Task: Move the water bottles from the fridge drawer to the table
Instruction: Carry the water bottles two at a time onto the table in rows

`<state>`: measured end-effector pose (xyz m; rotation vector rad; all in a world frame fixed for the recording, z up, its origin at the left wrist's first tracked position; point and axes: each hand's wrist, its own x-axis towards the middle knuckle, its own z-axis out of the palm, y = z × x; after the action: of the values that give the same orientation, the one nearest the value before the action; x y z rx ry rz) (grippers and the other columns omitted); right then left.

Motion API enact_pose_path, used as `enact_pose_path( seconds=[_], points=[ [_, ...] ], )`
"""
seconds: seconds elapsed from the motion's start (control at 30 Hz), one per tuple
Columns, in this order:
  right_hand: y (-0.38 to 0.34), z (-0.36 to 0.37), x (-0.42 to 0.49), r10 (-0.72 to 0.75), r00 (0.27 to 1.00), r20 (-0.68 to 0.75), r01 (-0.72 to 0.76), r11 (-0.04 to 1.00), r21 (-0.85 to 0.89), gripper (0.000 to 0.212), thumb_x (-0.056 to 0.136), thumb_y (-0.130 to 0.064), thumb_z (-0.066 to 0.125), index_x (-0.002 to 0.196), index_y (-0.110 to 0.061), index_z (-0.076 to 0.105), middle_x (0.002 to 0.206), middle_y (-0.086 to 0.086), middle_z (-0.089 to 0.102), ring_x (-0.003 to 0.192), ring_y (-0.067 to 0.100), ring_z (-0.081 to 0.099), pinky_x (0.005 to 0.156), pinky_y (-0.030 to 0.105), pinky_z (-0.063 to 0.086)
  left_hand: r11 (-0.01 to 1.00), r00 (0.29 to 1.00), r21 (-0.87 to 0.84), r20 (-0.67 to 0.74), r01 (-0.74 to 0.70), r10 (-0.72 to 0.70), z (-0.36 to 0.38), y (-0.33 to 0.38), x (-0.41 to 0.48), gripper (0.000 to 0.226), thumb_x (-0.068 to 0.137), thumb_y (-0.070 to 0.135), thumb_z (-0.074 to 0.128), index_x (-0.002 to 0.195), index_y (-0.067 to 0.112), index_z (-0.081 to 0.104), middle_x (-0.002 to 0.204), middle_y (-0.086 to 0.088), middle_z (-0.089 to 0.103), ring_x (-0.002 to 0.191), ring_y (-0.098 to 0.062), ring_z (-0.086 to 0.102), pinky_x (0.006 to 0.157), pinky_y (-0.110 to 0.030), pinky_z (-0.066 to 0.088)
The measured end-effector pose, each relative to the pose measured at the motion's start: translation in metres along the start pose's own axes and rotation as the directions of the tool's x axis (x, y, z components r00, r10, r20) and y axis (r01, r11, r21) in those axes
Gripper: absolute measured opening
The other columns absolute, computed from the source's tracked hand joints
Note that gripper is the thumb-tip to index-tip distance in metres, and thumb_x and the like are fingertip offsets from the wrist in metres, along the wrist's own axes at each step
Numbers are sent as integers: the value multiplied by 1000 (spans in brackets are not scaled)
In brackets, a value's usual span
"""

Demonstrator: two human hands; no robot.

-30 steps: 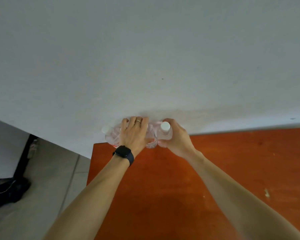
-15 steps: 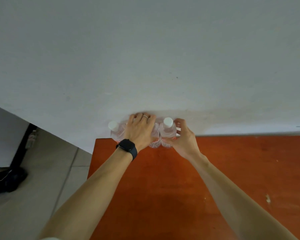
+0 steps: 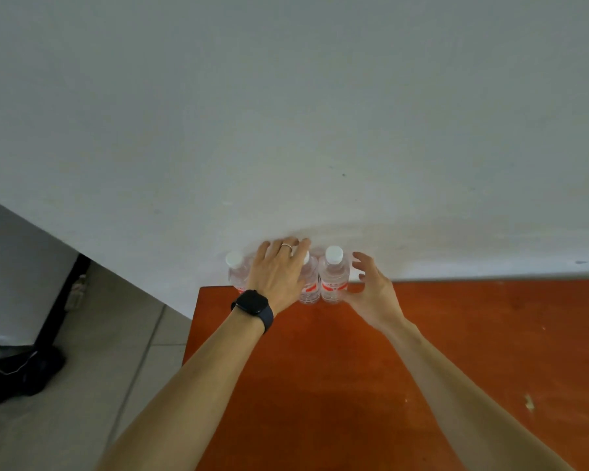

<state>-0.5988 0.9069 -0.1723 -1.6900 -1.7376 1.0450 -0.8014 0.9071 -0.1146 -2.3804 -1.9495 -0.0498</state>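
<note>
Three clear water bottles with white caps and red labels stand upright in a row at the far left corner of the orange-brown table (image 3: 456, 334), against the white wall. The right bottle (image 3: 334, 277) is fully visible. The middle bottle (image 3: 310, 283) and the left bottle (image 3: 236, 273) are partly hidden behind my left hand (image 3: 278, 273). That hand, with a ring and a black watch, hovers over them with fingers spread and straight. My right hand (image 3: 371, 287) sits just right of the right bottle, fingers loosely spread and off it. The fridge drawer is out of view.
The white wall (image 3: 286, 130) runs right behind the bottles. The table's left edge (image 3: 193, 331) drops to a grey tiled floor (image 3: 99, 368). A dark bag or shoes (image 3: 17, 372) lies on the floor at the far left beside a black post.
Both hands held bottles a second ago; now they have let go and opened. The bottles stand on the table. My right hand has drawn back to the right.
</note>
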Motion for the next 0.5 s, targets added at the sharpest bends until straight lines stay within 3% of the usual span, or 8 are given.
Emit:
enact_pose_path(
  seconds=[0.13,0.2,0.37,0.5],
  points=[
    [-16,-15,-24,-9,1000,-2,8,996,-93,55,91,-40,70,140,-25,50,140,-2,58,126,20,57,102,38,49,998,995,-25,-86,49,-51,-11,9,-22,44,87,29,69,127,19,58,133,-6,59,122,-27,57,104,-47,44],
    [-24,-23,-41,-36,999,-3,35,988,-148,43,95,-39,63,135,-25,57,135,-3,62,120,19,60,98,31,49,995,991,-58,-100,85,-91,-12,14,-39,45,85,30,71,127,20,58,131,-5,61,121,-26,57,102,-46,46],
    [-34,-33,-95,-154,987,-55,130,943,-308,32,93,-25,66,125,-22,67,123,-2,69,118,22,61,99,26,39,972,987,-173,28,159,-156,-7,29,-94,46,94,37,56,138,26,51,139,0,56,131,-22,49,109,-41,39],
    [-28,-33,-150,-129,990,-48,101,919,-381,30,93,-27,65,123,-25,69,126,-5,68,128,25,52,107,31,36,941,978,-291,163,175,-131,3,38,-141,41,97,38,50,138,30,51,143,5,52,133,-18,45,110,-38,35]
  ],
)
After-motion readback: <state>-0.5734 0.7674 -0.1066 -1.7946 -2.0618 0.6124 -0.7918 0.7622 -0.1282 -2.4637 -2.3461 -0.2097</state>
